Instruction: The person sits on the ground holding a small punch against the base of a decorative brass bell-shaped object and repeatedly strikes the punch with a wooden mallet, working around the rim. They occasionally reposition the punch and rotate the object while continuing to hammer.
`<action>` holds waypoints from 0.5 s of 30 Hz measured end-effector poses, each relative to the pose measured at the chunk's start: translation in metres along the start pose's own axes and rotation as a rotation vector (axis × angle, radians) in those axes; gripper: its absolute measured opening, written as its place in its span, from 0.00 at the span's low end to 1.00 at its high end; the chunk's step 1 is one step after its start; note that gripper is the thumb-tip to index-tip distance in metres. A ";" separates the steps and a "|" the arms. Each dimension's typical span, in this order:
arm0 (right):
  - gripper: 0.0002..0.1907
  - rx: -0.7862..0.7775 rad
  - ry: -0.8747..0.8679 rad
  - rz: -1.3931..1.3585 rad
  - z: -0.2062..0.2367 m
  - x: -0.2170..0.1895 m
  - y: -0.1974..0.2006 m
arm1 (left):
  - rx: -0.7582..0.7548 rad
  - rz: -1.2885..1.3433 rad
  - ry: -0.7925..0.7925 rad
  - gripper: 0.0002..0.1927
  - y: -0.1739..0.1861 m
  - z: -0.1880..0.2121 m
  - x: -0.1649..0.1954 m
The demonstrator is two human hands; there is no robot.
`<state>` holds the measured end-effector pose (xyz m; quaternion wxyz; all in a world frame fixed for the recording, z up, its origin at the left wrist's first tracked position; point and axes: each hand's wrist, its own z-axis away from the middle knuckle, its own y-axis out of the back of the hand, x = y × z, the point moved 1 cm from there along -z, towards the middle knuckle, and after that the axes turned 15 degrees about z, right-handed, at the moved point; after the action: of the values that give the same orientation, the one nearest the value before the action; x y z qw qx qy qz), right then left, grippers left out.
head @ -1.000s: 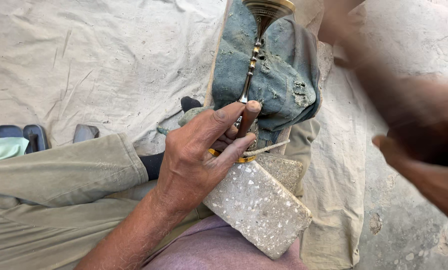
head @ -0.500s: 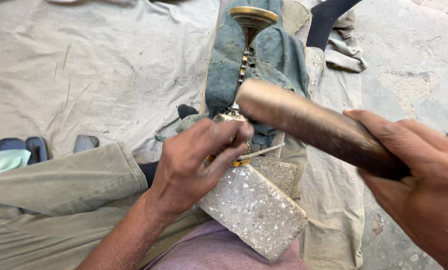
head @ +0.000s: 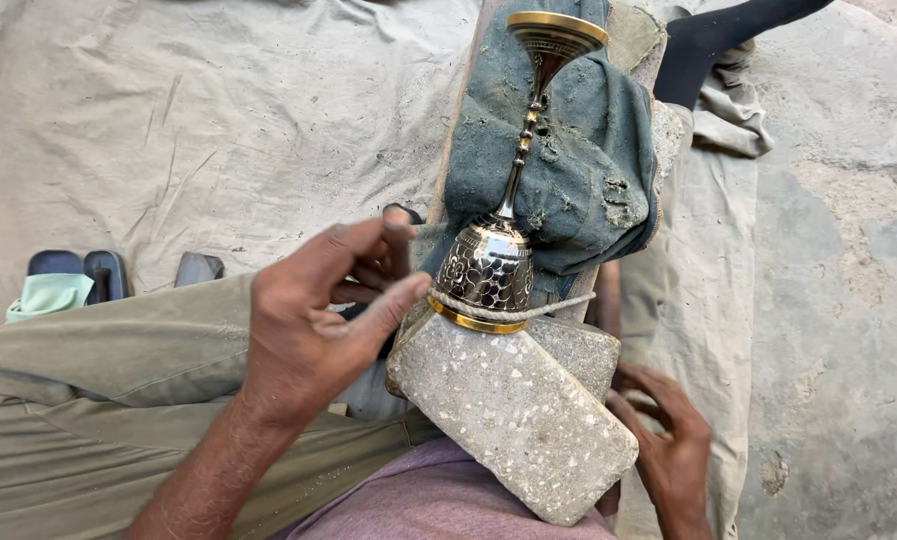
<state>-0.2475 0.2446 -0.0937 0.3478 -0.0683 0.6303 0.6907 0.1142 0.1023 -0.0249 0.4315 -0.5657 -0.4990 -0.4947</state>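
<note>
Gone from view is the big brown cylinder the right hand held across the goblet half a second back, and the left hand has come off the stem too. Far left now, a pale green cloth and some dark sandals lie on the dusty tan sheet, with the person's olive trouser leg stretching across the near left. Next comes the left hand, lifted and loosely open, fingers curled, thumb pointing right toward the cup and just short of it, holding nothing. Centre stage, the brass goblet lies on its side: engraved cup at the near end, thin beaded stem running away to the round base at the far end. It rests on a gritty blue-green cloth draped over a plank. A cord crosses the cup's gold rim, which butts against a speckled stone block propped on the person's lap. Right of the block, the right hand sits low, fingers spread; it looks empty, though part of it may be hidden by the block. Further right, bare concrete floor.
</note>
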 end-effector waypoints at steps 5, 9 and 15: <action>0.09 0.288 0.374 -0.136 -0.026 -0.050 0.022 | -0.172 -0.192 -0.130 0.21 -0.010 0.001 0.011; 0.07 0.291 0.667 -0.091 -0.099 -0.109 0.037 | -0.214 -0.264 -0.150 0.19 -0.020 0.002 0.020; 0.17 0.470 1.073 0.116 -0.201 -0.199 0.019 | -0.226 -0.354 -0.267 0.17 -0.029 0.004 0.016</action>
<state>-0.1789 -0.0176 -0.0112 -0.0525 -0.2946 0.8572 0.4192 0.0864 0.1123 -0.0102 0.2023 -0.5744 -0.5845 -0.5362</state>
